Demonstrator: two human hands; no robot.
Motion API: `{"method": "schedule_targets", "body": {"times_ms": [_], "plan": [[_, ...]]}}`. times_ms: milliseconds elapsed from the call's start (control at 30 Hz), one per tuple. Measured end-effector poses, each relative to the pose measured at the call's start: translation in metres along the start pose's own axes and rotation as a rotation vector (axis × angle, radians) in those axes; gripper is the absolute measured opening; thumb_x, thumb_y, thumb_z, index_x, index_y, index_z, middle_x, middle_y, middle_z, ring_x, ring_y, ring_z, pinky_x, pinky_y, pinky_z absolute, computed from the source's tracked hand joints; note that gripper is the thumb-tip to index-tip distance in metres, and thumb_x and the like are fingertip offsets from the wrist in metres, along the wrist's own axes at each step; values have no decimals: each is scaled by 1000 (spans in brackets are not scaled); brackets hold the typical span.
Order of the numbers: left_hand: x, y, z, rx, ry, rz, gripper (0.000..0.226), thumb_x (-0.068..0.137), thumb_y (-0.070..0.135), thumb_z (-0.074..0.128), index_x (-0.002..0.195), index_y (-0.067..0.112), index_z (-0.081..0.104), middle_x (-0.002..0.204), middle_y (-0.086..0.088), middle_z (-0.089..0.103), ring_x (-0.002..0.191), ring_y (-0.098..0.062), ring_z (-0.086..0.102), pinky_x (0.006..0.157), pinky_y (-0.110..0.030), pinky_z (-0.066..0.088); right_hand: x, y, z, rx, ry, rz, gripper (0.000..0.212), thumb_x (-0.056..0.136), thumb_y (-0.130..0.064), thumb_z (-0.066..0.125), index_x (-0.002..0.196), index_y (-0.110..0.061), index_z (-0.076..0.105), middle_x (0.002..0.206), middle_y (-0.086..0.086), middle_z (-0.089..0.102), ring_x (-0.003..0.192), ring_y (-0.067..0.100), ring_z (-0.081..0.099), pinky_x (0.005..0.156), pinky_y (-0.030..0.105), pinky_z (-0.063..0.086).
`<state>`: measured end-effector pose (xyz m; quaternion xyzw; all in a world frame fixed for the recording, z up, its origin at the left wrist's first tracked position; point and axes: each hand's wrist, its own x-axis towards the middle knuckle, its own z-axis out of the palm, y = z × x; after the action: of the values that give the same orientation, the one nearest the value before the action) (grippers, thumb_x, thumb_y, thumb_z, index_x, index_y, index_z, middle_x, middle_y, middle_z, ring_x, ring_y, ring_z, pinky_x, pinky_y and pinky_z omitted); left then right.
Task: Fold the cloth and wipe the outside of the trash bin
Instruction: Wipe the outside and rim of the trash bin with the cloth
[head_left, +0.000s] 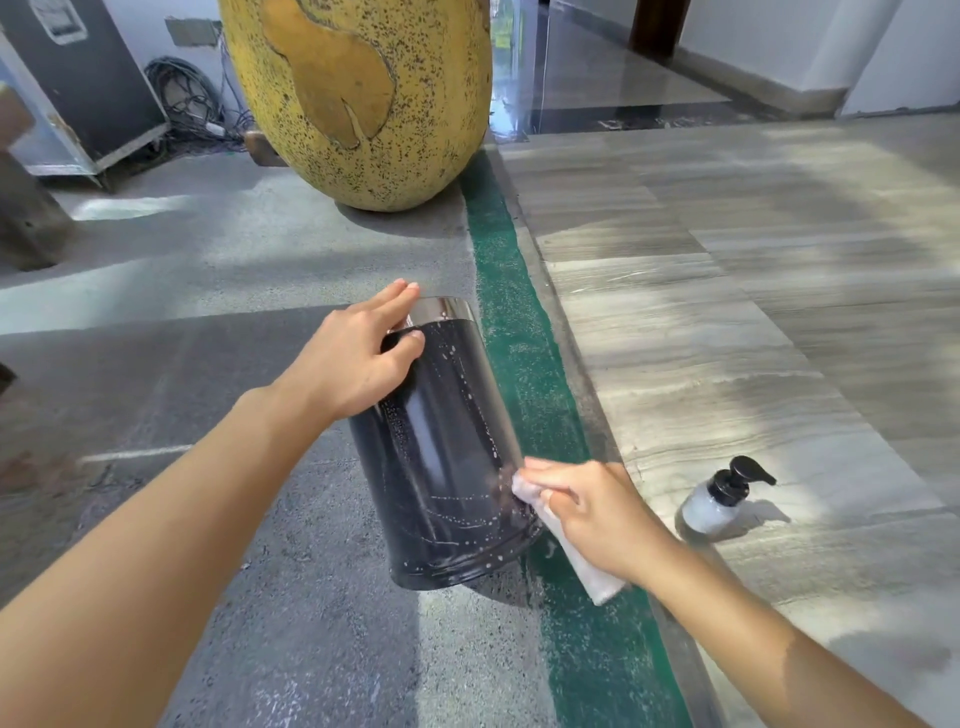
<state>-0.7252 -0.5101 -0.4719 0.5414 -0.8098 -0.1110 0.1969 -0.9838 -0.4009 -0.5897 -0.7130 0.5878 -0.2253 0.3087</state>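
A black trash bin (441, 457) with a shiny metal rim stands tilted on the concrete floor, its side speckled with soapy droplets. My left hand (358, 358) grips the rim, fingers over the top edge and thumb on the outer wall. My right hand (592, 514) holds a folded white cloth (582, 561) and presses it against the bin's lower right side; part of the cloth hangs below the hand.
A pump bottle (719, 499) with a black top stands on the striped stone floor to the right. A green strip (524, 353) runs between concrete and stone. A large yellow speckled pot (363, 98) stands behind the bin. A black case (88, 78) and cables lie at the far left.
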Motion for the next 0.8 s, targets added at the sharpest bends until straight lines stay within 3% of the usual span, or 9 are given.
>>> {"method": "schedule_targets", "body": {"times_ms": [67, 133, 267, 367, 533, 667, 800], "plan": [[-3, -2, 0, -4, 3, -8, 56, 99, 33, 49, 153, 26, 35, 160, 7, 27, 145, -15, 32, 113, -24, 21, -22, 13, 10, 14, -73, 22, 44, 96, -11, 53, 118, -49, 60, 136, -32, 45, 102, -27, 45, 103, 26, 42], [-4, -2, -1, -3, -3, -3, 56, 99, 33, 49, 153, 26, 33, 161, 7, 26, 146, -15, 31, 114, -26, 22, -37, 21, 14, 39, -93, 44, 43, 96, -9, 53, 122, -42, 60, 137, -30, 46, 122, -16, 41, 112, 30, 33], [-8, 1, -3, -40, -10, 3, 54, 101, 27, 46, 153, 28, 32, 162, 11, 23, 148, -13, 25, 115, -25, 18, -33, 15, -2, 64, -54, 72, 40, 96, -9, 54, 121, -38, 63, 135, -28, 49, 125, -7, 44, 111, 22, 31], [-13, 1, -5, -90, -11, 4, 52, 101, 25, 46, 152, 30, 36, 160, 17, 24, 147, -6, 23, 113, -17, 14, -5, -11, -26, 55, 53, 27, 41, 94, -7, 52, 120, -37, 65, 133, -24, 53, 122, -12, 42, 102, 9, 29], [-18, 7, -3, -119, -29, 21, 52, 101, 22, 47, 152, 27, 36, 160, 15, 24, 149, -1, 15, 118, -18, 7, 65, -71, -61, 82, 278, -97, 33, 92, -12, 57, 116, -32, 68, 129, -17, 60, 122, -2, 48, 110, 25, 33], [-17, 18, -1, -94, -32, 55, 52, 100, 21, 46, 151, 23, 37, 160, 10, 27, 149, -3, 16, 117, -17, 9, 108, -104, -68, 33, 351, -125, 34, 90, -9, 55, 111, -31, 70, 127, -13, 62, 123, 6, 52, 104, 15, 32], [-11, 28, 4, -109, -29, 59, 53, 99, 20, 45, 151, 21, 38, 160, 6, 29, 150, -7, 19, 120, -22, 12, 119, -106, -63, -37, 354, -107, 38, 90, -9, 54, 117, -31, 67, 132, -10, 60, 127, 13, 50, 101, 13, 28]]}}
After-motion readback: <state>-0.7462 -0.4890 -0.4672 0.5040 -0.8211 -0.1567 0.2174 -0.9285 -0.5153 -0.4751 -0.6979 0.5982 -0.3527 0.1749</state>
